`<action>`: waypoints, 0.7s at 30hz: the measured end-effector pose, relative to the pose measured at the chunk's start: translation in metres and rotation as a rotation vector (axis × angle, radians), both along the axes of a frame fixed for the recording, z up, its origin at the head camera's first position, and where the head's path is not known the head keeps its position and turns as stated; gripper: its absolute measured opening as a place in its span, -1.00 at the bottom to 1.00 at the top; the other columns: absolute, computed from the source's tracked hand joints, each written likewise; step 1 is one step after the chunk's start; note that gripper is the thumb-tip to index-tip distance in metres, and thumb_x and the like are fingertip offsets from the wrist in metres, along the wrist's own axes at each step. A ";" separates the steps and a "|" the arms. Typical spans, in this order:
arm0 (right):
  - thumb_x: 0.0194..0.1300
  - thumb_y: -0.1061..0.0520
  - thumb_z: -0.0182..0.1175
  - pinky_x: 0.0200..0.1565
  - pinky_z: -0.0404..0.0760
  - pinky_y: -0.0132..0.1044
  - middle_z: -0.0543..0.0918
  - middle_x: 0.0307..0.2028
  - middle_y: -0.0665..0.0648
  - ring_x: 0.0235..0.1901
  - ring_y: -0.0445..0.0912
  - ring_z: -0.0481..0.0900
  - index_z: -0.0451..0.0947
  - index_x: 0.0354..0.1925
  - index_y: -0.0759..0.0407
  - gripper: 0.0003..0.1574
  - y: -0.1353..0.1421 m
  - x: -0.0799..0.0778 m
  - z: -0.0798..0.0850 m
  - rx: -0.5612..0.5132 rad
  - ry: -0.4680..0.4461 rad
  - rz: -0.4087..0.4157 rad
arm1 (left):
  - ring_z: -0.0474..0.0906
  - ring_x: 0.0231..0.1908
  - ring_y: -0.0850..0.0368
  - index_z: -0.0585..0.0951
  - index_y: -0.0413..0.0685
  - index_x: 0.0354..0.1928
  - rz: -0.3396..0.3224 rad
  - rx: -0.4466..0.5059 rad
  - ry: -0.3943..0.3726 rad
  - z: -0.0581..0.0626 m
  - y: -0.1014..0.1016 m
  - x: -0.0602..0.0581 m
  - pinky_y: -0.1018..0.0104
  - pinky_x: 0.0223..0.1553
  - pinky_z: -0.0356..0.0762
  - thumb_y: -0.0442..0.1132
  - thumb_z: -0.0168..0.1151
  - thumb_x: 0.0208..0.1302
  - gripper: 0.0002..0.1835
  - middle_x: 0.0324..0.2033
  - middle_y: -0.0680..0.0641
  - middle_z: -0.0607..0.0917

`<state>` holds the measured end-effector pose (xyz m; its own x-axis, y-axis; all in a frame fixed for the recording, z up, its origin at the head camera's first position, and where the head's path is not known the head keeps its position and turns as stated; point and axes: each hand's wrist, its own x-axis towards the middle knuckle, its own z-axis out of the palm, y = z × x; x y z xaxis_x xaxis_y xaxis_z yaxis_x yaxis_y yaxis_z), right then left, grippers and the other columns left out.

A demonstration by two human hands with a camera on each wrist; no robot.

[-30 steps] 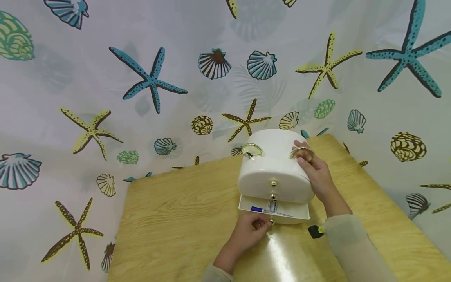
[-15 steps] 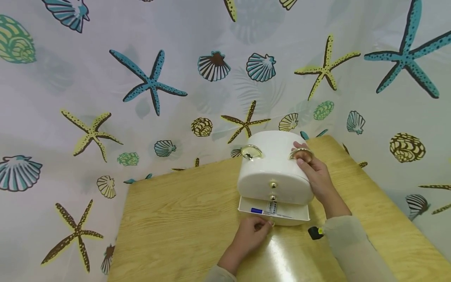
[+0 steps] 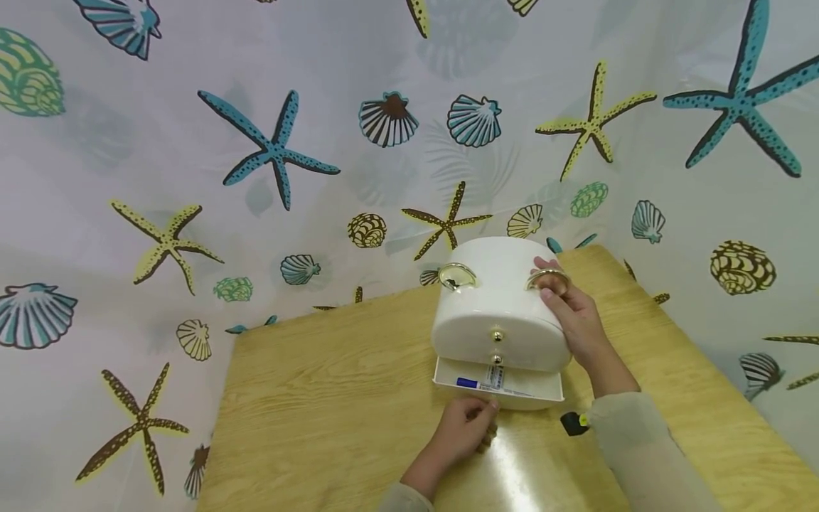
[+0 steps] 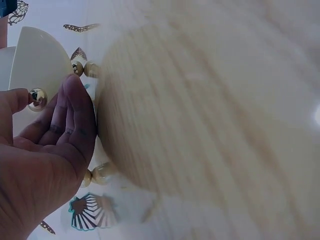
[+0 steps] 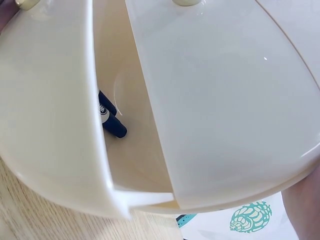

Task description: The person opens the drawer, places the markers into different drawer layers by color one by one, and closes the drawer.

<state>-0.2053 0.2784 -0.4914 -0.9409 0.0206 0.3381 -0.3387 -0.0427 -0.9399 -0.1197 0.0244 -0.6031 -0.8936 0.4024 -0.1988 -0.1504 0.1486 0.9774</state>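
A white drawer box [image 3: 505,313] with gold knobs stands on the table, its bottom drawer [image 3: 537,402] pulled out. Inside lies a blue-capped marker [image 3: 467,382]; dark caps [image 5: 114,124] show through the gap in the right wrist view. At the drawer front, the thumb of my left hand [image 3: 457,430] touches the lower knob [image 4: 38,99]. Its other fingers extend below the knob, slightly bent and apart from it. My right hand [image 3: 576,320] holds the right gold handle [image 3: 548,274] at the box's side, thumb in front; its far fingers are partly hidden.
A second gold handle [image 3: 457,276] sits on the box's left. Beside the right sleeve is a small black object [image 3: 574,424] with a yellow spot. Wooden tabletop [image 3: 320,412] extends left of the box; a patterned curtain [image 3: 320,107] hangs behind and right.
My left hand's fingers have dropped lower and spread away from the knob, while the thumb stays there. The drawer and my right hand look unmoved.
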 end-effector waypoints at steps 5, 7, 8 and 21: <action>0.65 0.10 0.11 0.68 -0.17 -0.34 0.41 0.57 -0.07 0.71 -0.14 -0.10 0.66 0.12 0.20 -0.72 0.000 0.001 0.000 0.000 -0.013 0.000 | 0.57 -0.59 0.21 0.71 -0.46 -0.24 0.012 0.015 -0.028 0.000 0.004 0.001 0.39 -0.53 0.66 0.02 0.20 0.57 -0.45 -0.49 -0.13 0.73; 0.65 0.10 0.11 0.68 -0.17 -0.35 0.40 0.58 -0.07 0.71 -0.15 -0.11 0.65 0.12 0.19 -0.72 0.000 0.002 -0.002 -0.003 -0.022 0.001 | 0.56 -0.60 0.22 0.71 -0.44 -0.24 0.002 0.003 -0.027 -0.002 0.004 0.002 0.40 -0.56 0.63 0.05 0.17 0.58 -0.43 -0.49 -0.14 0.73; 0.65 0.10 0.11 0.68 -0.17 -0.35 0.39 0.58 -0.07 0.71 -0.15 -0.11 0.65 0.12 0.19 -0.72 0.000 0.003 -0.002 -0.003 -0.028 0.001 | 0.54 -0.61 0.22 0.72 -0.43 -0.25 -0.006 -0.005 -0.027 -0.003 0.004 0.002 0.41 -0.58 0.61 0.07 0.16 0.59 -0.42 -0.50 -0.14 0.73; 0.64 0.15 0.11 0.69 -0.16 -0.32 0.44 0.55 -0.03 0.71 -0.13 -0.08 0.66 0.07 0.23 -0.76 0.000 0.000 0.001 -0.031 0.004 0.006 | 0.55 -0.56 0.20 0.72 -0.38 -0.23 -0.066 -0.029 -0.039 0.002 0.005 -0.003 0.42 -0.59 0.55 0.13 0.09 0.62 -0.38 -0.40 -0.16 0.79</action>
<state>-0.2051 0.2780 -0.4904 -0.9397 0.0253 0.3409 -0.3419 -0.0742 -0.9368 -0.1228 0.0295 -0.6013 -0.8564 0.4541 -0.2457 -0.1775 0.1879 0.9660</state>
